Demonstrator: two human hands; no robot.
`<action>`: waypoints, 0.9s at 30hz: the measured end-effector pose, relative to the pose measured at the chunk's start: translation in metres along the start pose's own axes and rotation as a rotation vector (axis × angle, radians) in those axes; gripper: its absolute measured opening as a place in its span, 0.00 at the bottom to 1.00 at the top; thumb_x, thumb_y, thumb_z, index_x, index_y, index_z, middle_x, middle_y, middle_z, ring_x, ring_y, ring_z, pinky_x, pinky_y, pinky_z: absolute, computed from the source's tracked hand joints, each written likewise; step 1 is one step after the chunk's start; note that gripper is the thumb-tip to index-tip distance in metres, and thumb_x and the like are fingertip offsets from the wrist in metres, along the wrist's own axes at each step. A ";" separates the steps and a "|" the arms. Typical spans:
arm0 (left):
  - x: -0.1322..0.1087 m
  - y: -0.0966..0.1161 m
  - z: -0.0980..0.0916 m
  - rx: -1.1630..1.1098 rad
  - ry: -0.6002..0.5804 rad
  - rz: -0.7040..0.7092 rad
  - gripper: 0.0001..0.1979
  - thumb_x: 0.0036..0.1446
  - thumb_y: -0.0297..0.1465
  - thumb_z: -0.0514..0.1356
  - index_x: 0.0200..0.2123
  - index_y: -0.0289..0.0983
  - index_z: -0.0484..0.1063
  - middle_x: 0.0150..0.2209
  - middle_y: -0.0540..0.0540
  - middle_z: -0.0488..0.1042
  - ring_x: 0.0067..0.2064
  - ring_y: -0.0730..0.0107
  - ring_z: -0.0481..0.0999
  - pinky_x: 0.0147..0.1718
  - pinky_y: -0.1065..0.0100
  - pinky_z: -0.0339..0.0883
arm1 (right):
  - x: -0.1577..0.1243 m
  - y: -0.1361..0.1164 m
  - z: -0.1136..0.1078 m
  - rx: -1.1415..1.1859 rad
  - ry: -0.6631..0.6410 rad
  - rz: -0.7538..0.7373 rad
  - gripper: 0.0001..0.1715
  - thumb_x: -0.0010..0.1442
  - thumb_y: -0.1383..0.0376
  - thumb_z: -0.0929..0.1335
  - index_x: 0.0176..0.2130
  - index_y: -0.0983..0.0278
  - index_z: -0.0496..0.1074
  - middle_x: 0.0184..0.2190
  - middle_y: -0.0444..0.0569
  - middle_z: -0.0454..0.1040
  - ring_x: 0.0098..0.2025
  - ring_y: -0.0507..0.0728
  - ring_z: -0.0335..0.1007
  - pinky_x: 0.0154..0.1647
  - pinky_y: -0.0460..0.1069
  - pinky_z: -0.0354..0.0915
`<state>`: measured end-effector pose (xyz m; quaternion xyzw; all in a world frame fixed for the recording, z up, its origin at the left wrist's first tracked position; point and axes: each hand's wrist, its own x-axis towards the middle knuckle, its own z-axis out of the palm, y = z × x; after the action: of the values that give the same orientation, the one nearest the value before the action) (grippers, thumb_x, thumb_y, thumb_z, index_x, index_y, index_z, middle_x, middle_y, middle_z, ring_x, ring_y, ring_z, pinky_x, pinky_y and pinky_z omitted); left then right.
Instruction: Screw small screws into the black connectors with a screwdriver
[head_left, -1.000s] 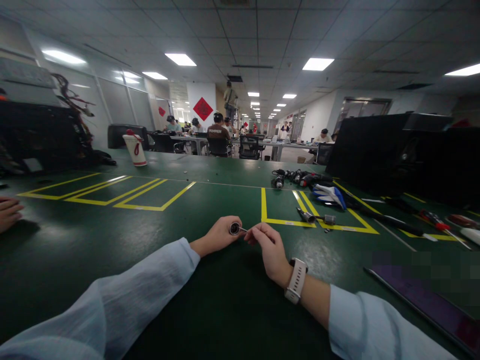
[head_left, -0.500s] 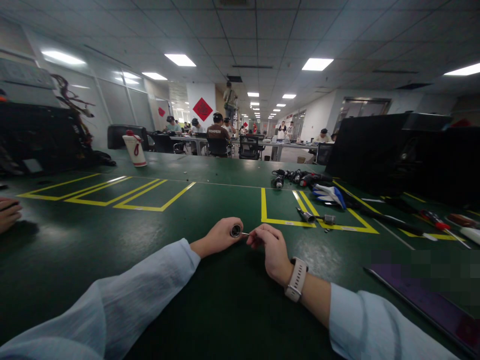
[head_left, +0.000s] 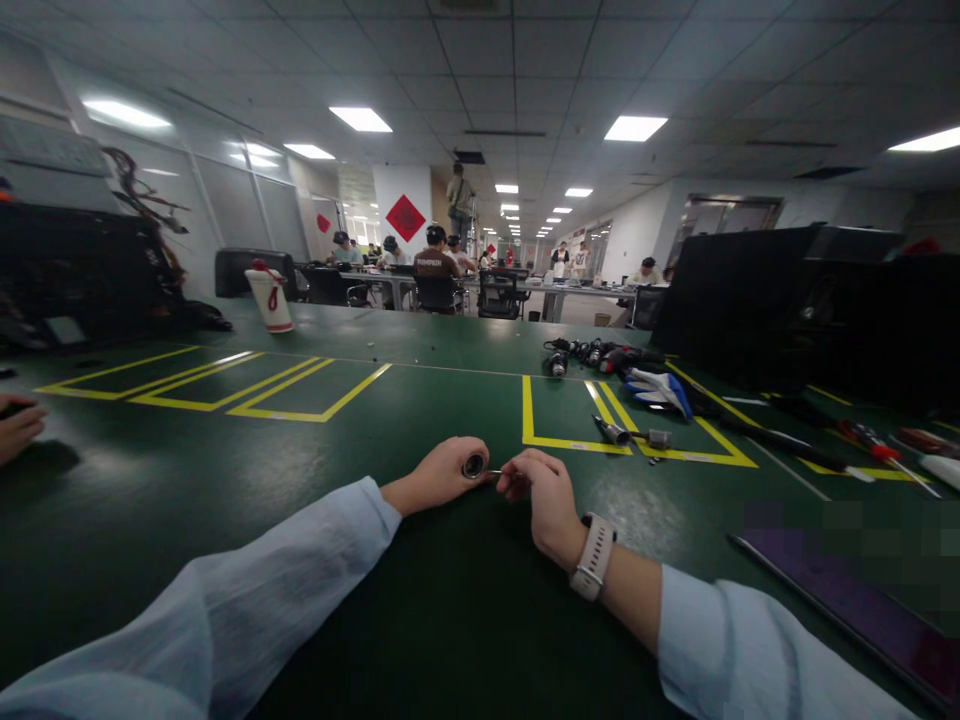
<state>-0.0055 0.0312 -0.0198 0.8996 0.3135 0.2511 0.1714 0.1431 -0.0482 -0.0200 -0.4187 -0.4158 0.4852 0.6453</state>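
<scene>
My left hand is closed around a small round metal part, whose dark hollow end faces me. Close on its right, my right hand pinches a thin metal rod that reaches across to the part; whether the tip touches it I cannot tell. Both hands are just above the green table. To their right lie a grey cylindrical connector with a pointed end and a shorter metal cylinder, by the yellow tape.
Black cabled parts, a blue-and-white glove and a red-handled screwdriver lie to the right. A dark tablet-like slab is at near right. A paper cup stands far left. Another person's hand shows at the left edge.
The metal part in my left hand has shifted and turned very slightly, and the rod's angle to it differs a little. The other person's hand at the left edge has moved slightly.
</scene>
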 end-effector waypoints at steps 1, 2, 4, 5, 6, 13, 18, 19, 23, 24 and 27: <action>0.000 0.000 0.000 -0.022 0.013 -0.008 0.03 0.47 0.28 0.60 0.26 0.35 0.68 0.26 0.51 0.69 0.29 0.72 0.68 0.27 0.72 0.60 | 0.001 0.001 0.000 0.044 0.006 0.033 0.10 0.46 0.67 0.64 0.17 0.66 0.69 0.14 0.44 0.69 0.18 0.51 0.61 0.20 0.46 0.55; 0.001 0.001 0.000 -0.046 0.029 -0.019 0.03 0.47 0.28 0.60 0.26 0.35 0.67 0.26 0.51 0.69 0.28 0.72 0.68 0.27 0.72 0.60 | 0.001 0.002 0.001 0.087 0.009 0.058 0.09 0.46 0.67 0.64 0.18 0.66 0.69 0.14 0.45 0.70 0.18 0.51 0.61 0.21 0.46 0.55; 0.001 0.001 0.000 -0.084 0.061 -0.036 0.04 0.47 0.28 0.60 0.25 0.35 0.67 0.26 0.51 0.68 0.28 0.73 0.68 0.27 0.72 0.60 | 0.002 0.002 0.001 0.164 0.004 0.096 0.07 0.45 0.66 0.65 0.20 0.66 0.70 0.17 0.46 0.72 0.19 0.51 0.63 0.22 0.47 0.57; 0.001 0.000 -0.001 -0.098 0.070 -0.040 0.04 0.47 0.29 0.60 0.25 0.35 0.67 0.25 0.52 0.68 0.27 0.73 0.67 0.26 0.72 0.60 | 0.002 0.002 0.002 0.196 -0.001 0.112 0.07 0.45 0.66 0.65 0.21 0.66 0.70 0.18 0.47 0.73 0.20 0.51 0.64 0.23 0.47 0.58; 0.001 0.000 -0.001 -0.110 0.073 -0.041 0.04 0.47 0.29 0.59 0.25 0.34 0.67 0.25 0.52 0.68 0.27 0.73 0.67 0.26 0.73 0.60 | 0.002 0.002 0.002 0.223 -0.008 0.127 0.07 0.46 0.66 0.65 0.21 0.66 0.70 0.18 0.48 0.73 0.21 0.51 0.65 0.24 0.47 0.58; 0.001 -0.005 0.001 -0.156 0.089 -0.051 0.06 0.47 0.31 0.60 0.26 0.34 0.66 0.25 0.52 0.68 0.27 0.74 0.67 0.26 0.73 0.61 | 0.003 0.005 -0.001 0.187 -0.017 0.103 0.07 0.48 0.65 0.65 0.23 0.66 0.71 0.20 0.47 0.73 0.22 0.52 0.65 0.25 0.47 0.59; 0.001 -0.005 0.001 -0.165 0.093 -0.060 0.06 0.46 0.30 0.60 0.25 0.34 0.66 0.25 0.51 0.68 0.27 0.73 0.67 0.26 0.72 0.62 | 0.002 0.004 0.000 0.189 -0.059 0.130 0.07 0.48 0.65 0.66 0.23 0.66 0.70 0.20 0.47 0.73 0.23 0.52 0.65 0.26 0.47 0.59; 0.001 -0.005 0.000 -0.177 0.100 -0.060 0.06 0.46 0.30 0.60 0.25 0.34 0.66 0.25 0.52 0.68 0.27 0.74 0.66 0.26 0.73 0.61 | 0.002 0.003 0.000 0.215 -0.065 0.144 0.07 0.48 0.65 0.66 0.23 0.66 0.71 0.20 0.47 0.73 0.23 0.52 0.66 0.26 0.47 0.59; 0.002 -0.006 0.001 -0.250 0.126 -0.061 0.08 0.46 0.32 0.61 0.24 0.34 0.65 0.23 0.53 0.65 0.25 0.76 0.64 0.23 0.74 0.60 | 0.004 0.000 0.000 0.313 -0.088 0.199 0.07 0.48 0.66 0.66 0.23 0.66 0.71 0.21 0.48 0.74 0.23 0.52 0.66 0.27 0.47 0.60; 0.002 -0.006 0.001 -0.269 0.130 -0.061 0.09 0.46 0.32 0.61 0.24 0.34 0.64 0.23 0.53 0.65 0.25 0.77 0.63 0.23 0.74 0.59 | 0.005 0.000 0.000 0.334 -0.091 0.211 0.07 0.48 0.66 0.66 0.23 0.67 0.71 0.20 0.48 0.74 0.23 0.52 0.66 0.27 0.47 0.60; 0.002 -0.008 0.002 -0.313 0.138 -0.076 0.10 0.46 0.34 0.61 0.24 0.34 0.64 0.23 0.54 0.64 0.24 0.77 0.63 0.23 0.75 0.59 | 0.006 0.001 0.000 0.378 -0.090 0.229 0.07 0.48 0.67 0.65 0.22 0.67 0.71 0.20 0.48 0.73 0.23 0.51 0.65 0.27 0.47 0.60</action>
<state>-0.0066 0.0382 -0.0241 0.8300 0.3154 0.3513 0.2969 0.1436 -0.0422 -0.0202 -0.3128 -0.2958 0.6428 0.6336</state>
